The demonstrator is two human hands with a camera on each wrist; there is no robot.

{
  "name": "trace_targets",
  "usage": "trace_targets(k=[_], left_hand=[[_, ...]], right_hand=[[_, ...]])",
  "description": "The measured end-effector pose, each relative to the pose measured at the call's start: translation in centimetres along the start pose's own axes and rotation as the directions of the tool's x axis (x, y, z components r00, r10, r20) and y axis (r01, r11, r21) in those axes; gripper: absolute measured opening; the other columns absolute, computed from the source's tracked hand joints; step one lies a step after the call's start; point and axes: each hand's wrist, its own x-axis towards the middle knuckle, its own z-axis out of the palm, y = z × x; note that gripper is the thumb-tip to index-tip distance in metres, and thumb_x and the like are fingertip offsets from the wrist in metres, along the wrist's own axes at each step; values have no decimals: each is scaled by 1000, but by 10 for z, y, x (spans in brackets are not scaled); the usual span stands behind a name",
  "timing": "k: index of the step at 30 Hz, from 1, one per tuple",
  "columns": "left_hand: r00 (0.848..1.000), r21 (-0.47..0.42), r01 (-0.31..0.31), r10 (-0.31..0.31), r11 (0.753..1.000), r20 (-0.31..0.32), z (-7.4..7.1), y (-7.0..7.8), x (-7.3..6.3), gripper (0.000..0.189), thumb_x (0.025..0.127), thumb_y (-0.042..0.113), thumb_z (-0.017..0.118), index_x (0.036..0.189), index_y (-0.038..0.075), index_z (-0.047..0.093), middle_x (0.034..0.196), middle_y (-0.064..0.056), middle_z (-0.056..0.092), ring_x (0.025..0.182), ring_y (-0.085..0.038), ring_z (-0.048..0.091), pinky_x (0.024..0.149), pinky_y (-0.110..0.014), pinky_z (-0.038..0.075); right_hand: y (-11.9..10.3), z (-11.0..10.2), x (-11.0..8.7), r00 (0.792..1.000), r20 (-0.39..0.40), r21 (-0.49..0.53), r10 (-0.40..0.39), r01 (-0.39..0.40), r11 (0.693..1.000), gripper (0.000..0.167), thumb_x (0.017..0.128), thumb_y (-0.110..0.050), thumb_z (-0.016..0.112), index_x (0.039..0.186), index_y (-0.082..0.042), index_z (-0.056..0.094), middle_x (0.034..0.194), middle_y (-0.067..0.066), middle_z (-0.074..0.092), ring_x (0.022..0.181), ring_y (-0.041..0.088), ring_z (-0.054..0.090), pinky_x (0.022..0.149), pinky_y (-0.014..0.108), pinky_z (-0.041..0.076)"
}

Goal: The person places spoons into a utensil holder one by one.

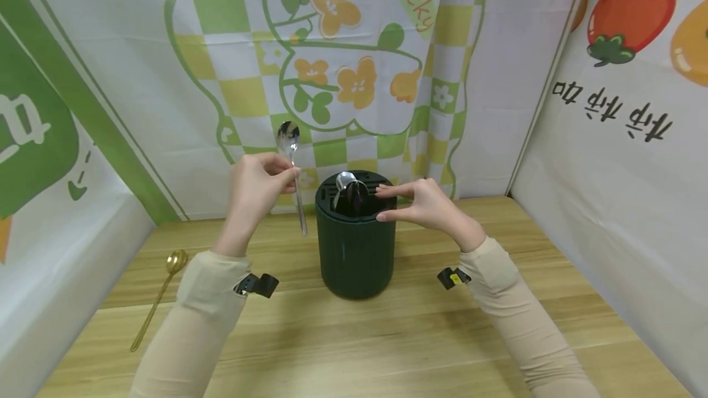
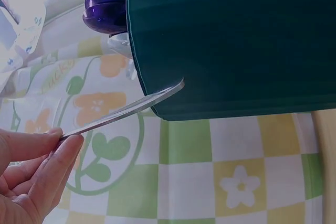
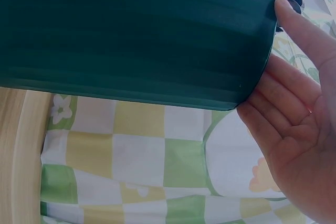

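Observation:
In the head view my left hand (image 1: 257, 186) pinches a silver spoon (image 1: 301, 210) between thumb and fingers. The spoon is held nearly upright, bowl on top, just left of a dark green utensil holder (image 1: 356, 257). In the left wrist view the spoon's handle (image 2: 123, 113) slants in front of the holder's wall. My right hand (image 1: 428, 207) touches the right side of the holder's top rim, thumb in front, fingers fairly straight across the top. Shiny spoons (image 1: 347, 182) stand bowl up in the holder's opening; one looks dark purple in the left wrist view.
A gold spoon (image 1: 157, 300) lies on the wooden table (image 1: 343, 349) at the left. Behind the holder hangs a checkered, flowered cloth (image 1: 243, 97). White printed walls (image 1: 597, 189) close off both sides.

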Motion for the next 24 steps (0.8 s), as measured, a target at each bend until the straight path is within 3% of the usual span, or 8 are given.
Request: trace_targets(k=[11, 24], left_hand=[[1000, -50, -19, 19, 999, 0, 4, 8, 7, 18, 86, 13, 70, 92, -3, 69, 87, -19, 69, 64, -18, 70, 61, -24, 58], [994, -56, -88, 84, 995, -72, 12, 26, 13, 13, 85, 13, 71, 89, 0, 71, 82, -15, 70, 64, -18, 70, 60, -27, 58]], right_hand=[[-1, 0, 0, 1000, 7, 5, 12, -12, 1000, 49, 76, -51, 73, 118, -26, 68, 127, -5, 62, 42, 5, 7, 49, 27, 31], [0, 0, 0, 1000, -1, 11, -2, 2, 1000, 48, 77, -50, 73, 118, -25, 68, 127, -4, 62, 42, 4, 7, 55, 28, 37]])
